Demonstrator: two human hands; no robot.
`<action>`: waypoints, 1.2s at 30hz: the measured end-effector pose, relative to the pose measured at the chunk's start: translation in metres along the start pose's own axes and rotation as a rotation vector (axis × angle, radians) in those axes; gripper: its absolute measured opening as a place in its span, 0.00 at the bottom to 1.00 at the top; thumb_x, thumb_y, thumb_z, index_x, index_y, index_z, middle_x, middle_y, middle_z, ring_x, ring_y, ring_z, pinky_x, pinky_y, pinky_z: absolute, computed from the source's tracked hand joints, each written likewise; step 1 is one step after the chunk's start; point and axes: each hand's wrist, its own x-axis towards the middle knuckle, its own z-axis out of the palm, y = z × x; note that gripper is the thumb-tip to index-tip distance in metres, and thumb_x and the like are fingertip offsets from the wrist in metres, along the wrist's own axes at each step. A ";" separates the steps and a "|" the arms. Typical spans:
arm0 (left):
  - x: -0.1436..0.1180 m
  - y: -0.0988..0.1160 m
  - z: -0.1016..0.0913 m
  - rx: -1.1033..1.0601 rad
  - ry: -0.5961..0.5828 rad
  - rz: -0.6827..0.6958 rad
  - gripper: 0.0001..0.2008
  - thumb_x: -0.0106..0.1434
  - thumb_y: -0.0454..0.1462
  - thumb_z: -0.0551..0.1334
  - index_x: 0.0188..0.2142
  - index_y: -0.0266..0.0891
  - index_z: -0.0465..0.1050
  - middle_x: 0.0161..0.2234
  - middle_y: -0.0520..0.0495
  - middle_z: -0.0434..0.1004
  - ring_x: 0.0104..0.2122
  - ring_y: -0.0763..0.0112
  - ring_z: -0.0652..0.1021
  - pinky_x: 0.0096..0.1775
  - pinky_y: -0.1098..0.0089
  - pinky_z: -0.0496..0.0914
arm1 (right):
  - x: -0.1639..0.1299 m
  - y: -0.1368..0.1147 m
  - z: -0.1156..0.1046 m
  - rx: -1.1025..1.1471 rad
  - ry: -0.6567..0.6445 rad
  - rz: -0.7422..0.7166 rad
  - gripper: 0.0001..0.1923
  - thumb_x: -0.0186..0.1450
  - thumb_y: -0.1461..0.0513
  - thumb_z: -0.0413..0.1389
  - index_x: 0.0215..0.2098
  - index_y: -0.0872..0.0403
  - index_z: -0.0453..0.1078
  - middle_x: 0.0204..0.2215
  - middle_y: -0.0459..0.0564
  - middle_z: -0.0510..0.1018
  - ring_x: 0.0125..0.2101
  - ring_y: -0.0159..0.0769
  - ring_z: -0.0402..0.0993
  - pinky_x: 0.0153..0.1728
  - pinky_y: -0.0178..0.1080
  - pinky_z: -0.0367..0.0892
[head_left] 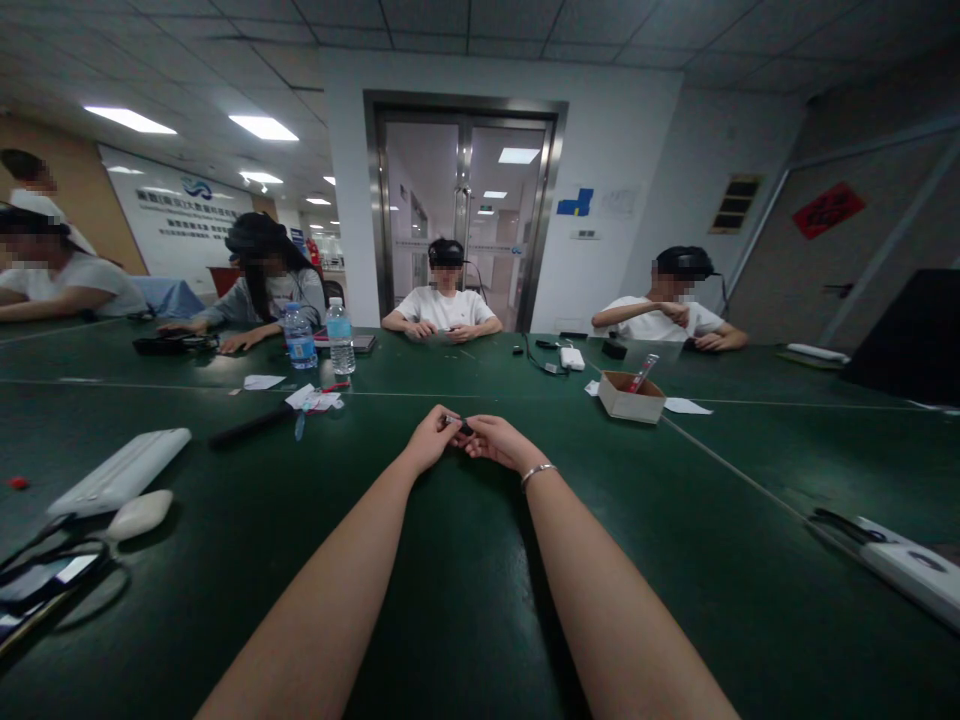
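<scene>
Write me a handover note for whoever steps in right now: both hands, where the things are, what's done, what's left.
Left hand and right hand: both stretched out over the green table, fingertips meeting on a small dark item; too small to identify.
Things: open cardboard box to the right front with a red-tipped stick in it; paper scraps and a black pen to the left; two water bottles farther back.
Done: item is picked up, held by both hands.
Left: whatever is being done to the item looks unfinished; I can't tell how far along.
</scene>
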 end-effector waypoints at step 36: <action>-0.001 0.004 -0.006 0.123 0.067 -0.138 0.09 0.61 0.40 0.56 0.34 0.36 0.66 0.22 0.50 0.72 0.21 0.73 0.75 0.26 0.74 0.65 | -0.002 0.005 -0.008 0.163 0.038 -0.116 0.13 0.61 0.73 0.54 0.45 0.59 0.64 0.30 0.53 0.77 0.30 0.37 0.79 0.37 0.38 0.75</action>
